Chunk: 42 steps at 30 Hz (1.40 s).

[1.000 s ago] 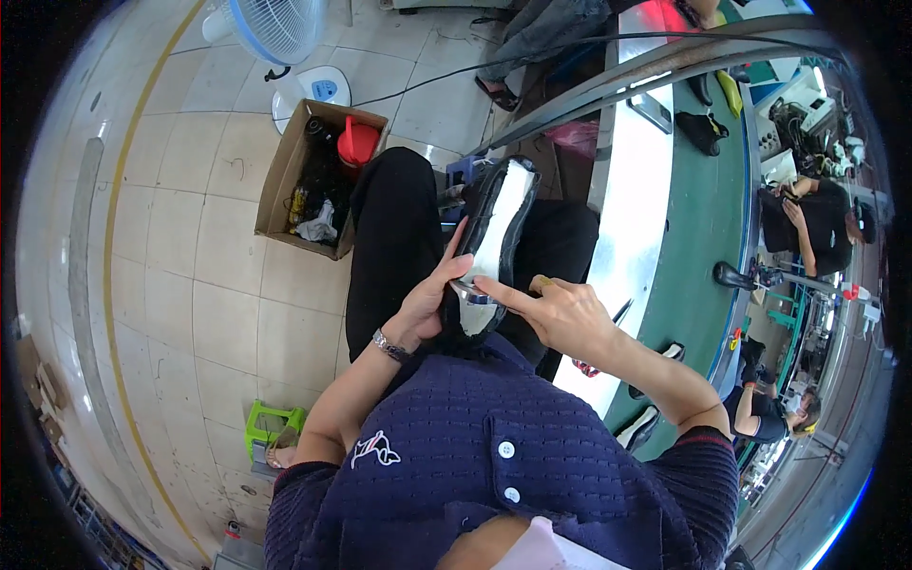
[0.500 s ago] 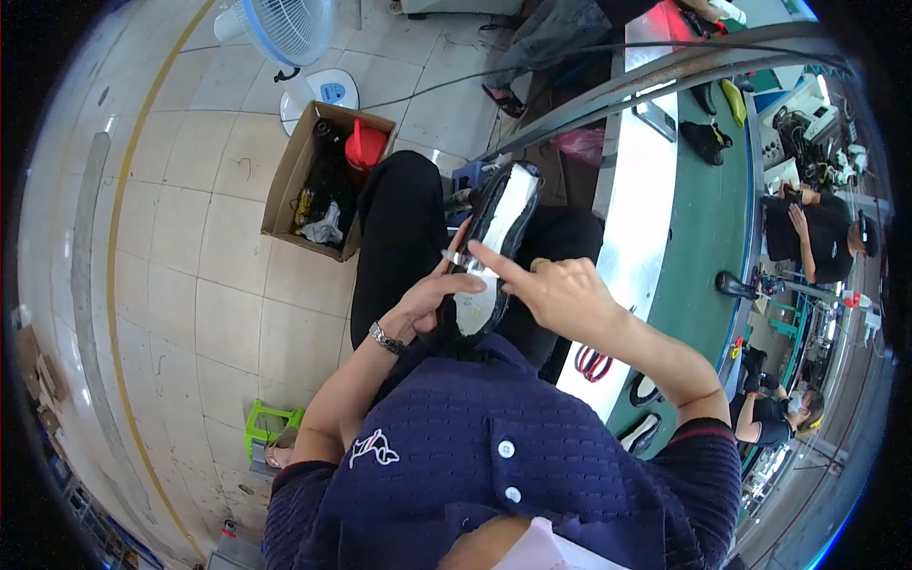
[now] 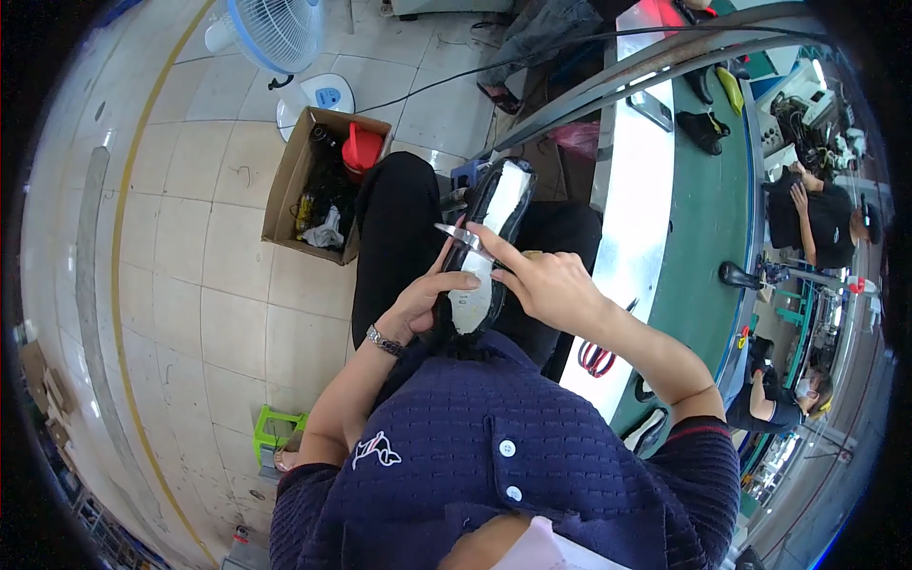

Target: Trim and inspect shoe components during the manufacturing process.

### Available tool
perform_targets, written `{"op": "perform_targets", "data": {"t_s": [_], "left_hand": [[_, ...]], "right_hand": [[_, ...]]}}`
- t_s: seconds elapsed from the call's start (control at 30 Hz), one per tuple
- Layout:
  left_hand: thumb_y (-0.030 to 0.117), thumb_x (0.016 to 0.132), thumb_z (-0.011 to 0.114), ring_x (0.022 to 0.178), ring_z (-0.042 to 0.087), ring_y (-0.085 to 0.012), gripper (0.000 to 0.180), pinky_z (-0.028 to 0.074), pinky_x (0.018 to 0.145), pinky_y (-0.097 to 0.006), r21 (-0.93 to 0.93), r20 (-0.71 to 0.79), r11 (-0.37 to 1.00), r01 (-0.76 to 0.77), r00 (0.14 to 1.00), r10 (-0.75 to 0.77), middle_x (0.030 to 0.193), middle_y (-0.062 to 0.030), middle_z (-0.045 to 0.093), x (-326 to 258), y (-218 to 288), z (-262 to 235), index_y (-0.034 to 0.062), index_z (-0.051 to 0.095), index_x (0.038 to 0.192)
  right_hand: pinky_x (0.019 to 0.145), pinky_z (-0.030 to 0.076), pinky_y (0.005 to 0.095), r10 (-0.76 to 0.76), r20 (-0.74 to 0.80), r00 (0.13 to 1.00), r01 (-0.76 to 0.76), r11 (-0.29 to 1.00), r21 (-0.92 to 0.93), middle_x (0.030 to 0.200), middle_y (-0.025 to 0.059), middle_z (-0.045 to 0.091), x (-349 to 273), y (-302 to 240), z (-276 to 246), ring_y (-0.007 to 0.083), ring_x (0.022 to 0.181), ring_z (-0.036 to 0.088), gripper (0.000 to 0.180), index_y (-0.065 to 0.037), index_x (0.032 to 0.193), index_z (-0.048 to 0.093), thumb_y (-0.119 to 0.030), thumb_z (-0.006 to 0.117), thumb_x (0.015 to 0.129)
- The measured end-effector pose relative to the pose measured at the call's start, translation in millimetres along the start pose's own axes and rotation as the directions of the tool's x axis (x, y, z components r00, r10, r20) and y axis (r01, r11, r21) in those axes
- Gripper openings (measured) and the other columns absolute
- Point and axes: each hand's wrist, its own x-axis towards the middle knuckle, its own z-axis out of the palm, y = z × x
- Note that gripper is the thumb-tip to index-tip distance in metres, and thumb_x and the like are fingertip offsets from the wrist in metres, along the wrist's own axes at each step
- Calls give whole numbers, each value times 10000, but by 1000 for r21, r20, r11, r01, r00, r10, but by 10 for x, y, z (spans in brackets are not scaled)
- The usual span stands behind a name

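Note:
An upturned black shoe (image 3: 503,199) with a whitish bottom lies over my lap, its toe pointing away from me. My left hand (image 3: 423,296) grips it from the left side, thumb laid across the sole near the heel and the other fingers hidden beneath. In my right hand (image 3: 556,285) is a knife (image 3: 460,236) with a pointed silver blade. The blade crosses the middle of the sole, its tip sticking out past the shoe's left edge. My right index finger stretches along the blade, and the handle is hidden in the hand.
On the right, a metal-edged bench (image 3: 636,199) with a green belt (image 3: 698,285) carries dark shoes (image 3: 703,131) and red-handled scissors (image 3: 596,358). A cardboard box (image 3: 281,204) stands left of my knees, with a fan (image 3: 313,100) beyond. A green stool (image 3: 275,427) sits behind left. Co-workers are across the belt.
My right hand has shifted slightly down the sole, and the blade now sticks out more past the shoe's left edge. The left hand keeps its hold on the shoe.

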Motion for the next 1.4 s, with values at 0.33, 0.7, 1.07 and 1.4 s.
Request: {"op": "perform_targets", "data": {"t_s": [0.33,0.7,1.07,1.4], "left_hand": [[88,788,695,1206,484,-193,944,388,1017,-341,223,-32,974,37,999,-30,1372,-83,451,-7,-65,-157,231,136,1535],[403,1000,440,1345,362,-196,630,311,1098,-364,-300,149,953,49,989,-4,1506,-63,321,-125,-243,-181,186,171,1528],[100,883,651,1194,481,-147,827,393,1020,-313,477,-76,832,-285,929,362,1374,-73,451,-118,-309,-29,172,143,1531],[158,766,788,1016,606,-155,511,485,888,-307,647,-63,763,12,997,38,1101,-76,649,-214,-296,-125,27,568,1207]], "right_hand": [[378,452,329,-124,-43,991,121,990,-78,594,108,598,-104,-49,146,211,437,589,688,-241,1509,198,-203,555,922],[890,498,382,-111,562,819,-348,683,642,967,136,673,-445,173,81,257,960,658,605,-106,1488,157,-236,466,985],[471,516,319,-193,-41,980,193,981,4,772,154,622,-256,-296,-59,242,588,647,720,-235,1515,166,-116,539,910],[446,540,328,-233,124,965,230,973,34,817,191,618,-383,-378,204,244,594,659,719,-333,1512,102,-80,450,937]]}}
